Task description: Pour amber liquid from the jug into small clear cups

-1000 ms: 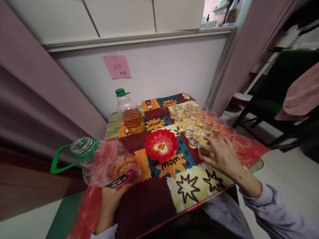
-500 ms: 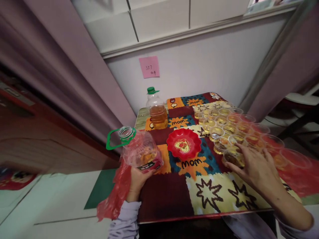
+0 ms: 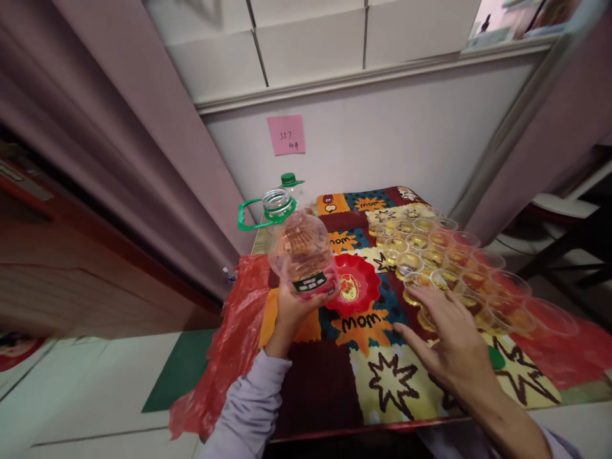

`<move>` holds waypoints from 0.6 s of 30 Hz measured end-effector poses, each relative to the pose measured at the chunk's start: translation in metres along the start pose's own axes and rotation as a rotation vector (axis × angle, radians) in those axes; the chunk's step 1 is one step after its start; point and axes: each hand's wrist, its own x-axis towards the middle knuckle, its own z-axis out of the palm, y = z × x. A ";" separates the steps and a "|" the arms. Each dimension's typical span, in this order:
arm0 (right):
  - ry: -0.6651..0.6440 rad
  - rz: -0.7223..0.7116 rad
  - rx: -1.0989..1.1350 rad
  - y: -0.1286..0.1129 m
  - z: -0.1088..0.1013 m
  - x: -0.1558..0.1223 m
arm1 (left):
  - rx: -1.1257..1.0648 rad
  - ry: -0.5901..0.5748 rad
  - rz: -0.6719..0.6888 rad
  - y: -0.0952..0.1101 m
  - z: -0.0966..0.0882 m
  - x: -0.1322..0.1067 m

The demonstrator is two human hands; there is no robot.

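My left hand (image 3: 291,312) grips the base of a large clear oil bottle (image 3: 302,252), uncapped, with a green handle ring at its neck, held tilted above the table's left part. It overlaps the red heart-patterned dish (image 3: 359,285). My right hand (image 3: 447,335) hovers with fingers spread over the near edge of a cluster of several small clear cups of amber liquid (image 3: 433,255); its fingertips are at the nearest cup. A second bottle with a green cap (image 3: 290,180) stands behind the held one, mostly hidden.
A small table carries a colourful patchwork cloth (image 3: 382,382) printed "mom". A red plastic bag (image 3: 224,350) hangs off the left edge. A pink note (image 3: 285,134) is stuck on the wall behind. Dark chair legs (image 3: 564,255) stand at the right.
The left hand has carried the open bottle right and forward, from the table's left edge to over the red dish. The right hand has drawn back slightly from the cups, fingers spread.
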 end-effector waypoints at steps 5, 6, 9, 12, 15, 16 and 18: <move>-0.157 0.151 0.290 -0.027 0.034 -0.007 | -0.089 -0.072 0.012 -0.024 0.048 0.011; -0.184 0.172 0.336 -0.031 0.041 -0.009 | -0.097 -0.088 0.011 -0.029 0.054 0.012; -0.208 0.232 0.419 -0.036 0.058 -0.010 | -0.100 -0.127 0.001 -0.040 0.066 0.016; -0.183 0.322 0.465 -0.033 0.074 -0.002 | -0.076 -0.147 -0.008 -0.047 0.068 0.020; -0.145 0.413 0.472 -0.026 0.093 0.010 | -0.049 -0.176 -0.014 -0.052 0.066 0.022; -0.134 0.427 0.468 -0.024 0.100 0.012 | -0.041 -0.190 -0.017 -0.053 0.065 0.022; -0.104 0.427 0.459 -0.019 0.114 0.014 | -0.023 -0.220 -0.025 -0.056 0.063 0.022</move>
